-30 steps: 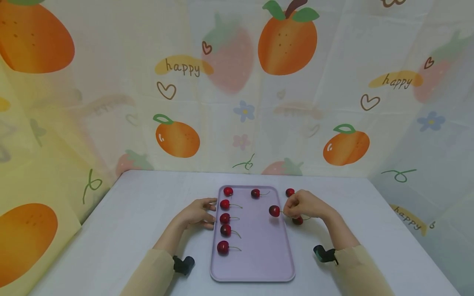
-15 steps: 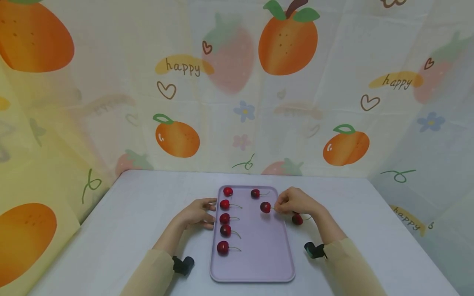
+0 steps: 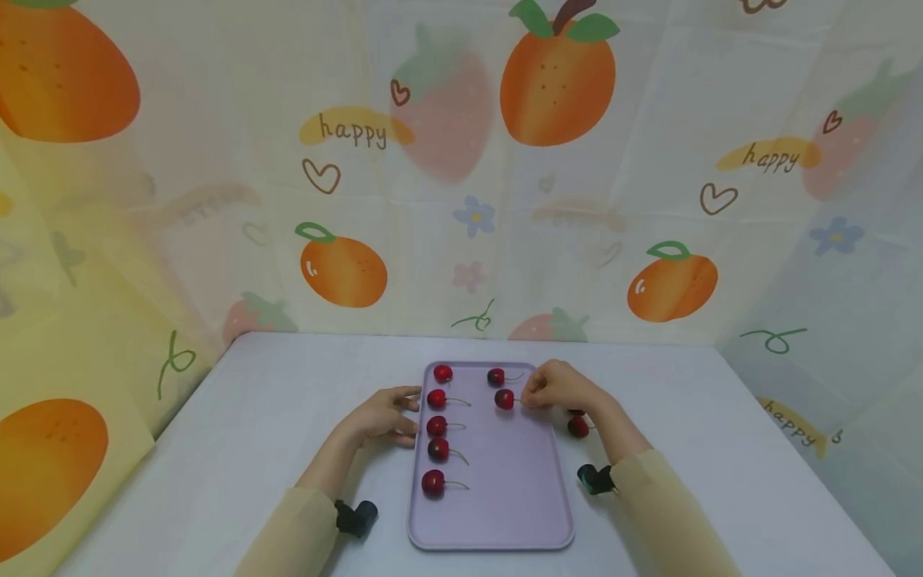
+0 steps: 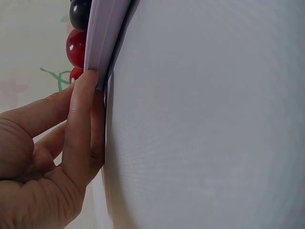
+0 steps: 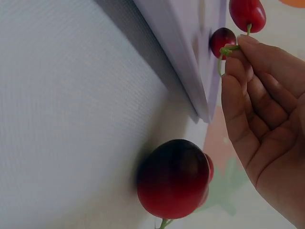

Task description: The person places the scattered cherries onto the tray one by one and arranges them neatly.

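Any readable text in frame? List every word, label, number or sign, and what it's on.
"happy": upper-left yellow patch, printed backdrop.
"happy": upper-right yellow patch, same backdrop.
"happy": lower-right yellow patch, same backdrop; small mark beside it unclear.
Too faint to read: left brownish patch and central brownish patch, same backdrop.
No readable text on tray or cherries.
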`<state>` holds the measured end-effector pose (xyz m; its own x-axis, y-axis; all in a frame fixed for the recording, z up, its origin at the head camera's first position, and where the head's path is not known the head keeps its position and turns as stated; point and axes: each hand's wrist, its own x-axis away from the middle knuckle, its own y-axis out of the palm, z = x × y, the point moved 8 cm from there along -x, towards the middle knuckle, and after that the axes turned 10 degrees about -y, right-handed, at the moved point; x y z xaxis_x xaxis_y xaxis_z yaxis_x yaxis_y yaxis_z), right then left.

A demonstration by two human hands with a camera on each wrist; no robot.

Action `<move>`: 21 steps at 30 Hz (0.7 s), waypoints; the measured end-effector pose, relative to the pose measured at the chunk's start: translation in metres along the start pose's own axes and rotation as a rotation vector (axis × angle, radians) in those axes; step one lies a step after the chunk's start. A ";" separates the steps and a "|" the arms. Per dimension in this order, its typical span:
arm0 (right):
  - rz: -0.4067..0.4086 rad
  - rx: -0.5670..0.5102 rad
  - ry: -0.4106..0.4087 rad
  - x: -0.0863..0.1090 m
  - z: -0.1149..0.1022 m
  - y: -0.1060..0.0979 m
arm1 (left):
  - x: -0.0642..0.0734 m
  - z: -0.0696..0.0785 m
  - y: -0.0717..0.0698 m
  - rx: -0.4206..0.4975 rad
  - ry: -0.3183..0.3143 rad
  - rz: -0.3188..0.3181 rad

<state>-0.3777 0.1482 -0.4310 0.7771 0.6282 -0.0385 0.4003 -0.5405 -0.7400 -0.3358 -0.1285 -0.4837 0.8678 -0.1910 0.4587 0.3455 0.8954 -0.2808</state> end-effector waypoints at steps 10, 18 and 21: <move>-0.035 0.011 -0.014 -0.011 0.001 0.009 | 0.001 0.000 0.000 0.001 -0.007 -0.003; -0.050 0.023 0.028 -0.017 0.003 0.017 | 0.000 -0.001 0.000 0.004 -0.011 -0.002; -0.048 0.028 0.046 -0.018 0.004 0.018 | 0.000 -0.001 0.000 0.003 -0.006 -0.007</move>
<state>-0.3860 0.1293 -0.4464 0.7788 0.6267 0.0277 0.4246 -0.4942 -0.7586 -0.3353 -0.1284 -0.4843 0.8633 -0.1948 0.4656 0.3505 0.8951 -0.2754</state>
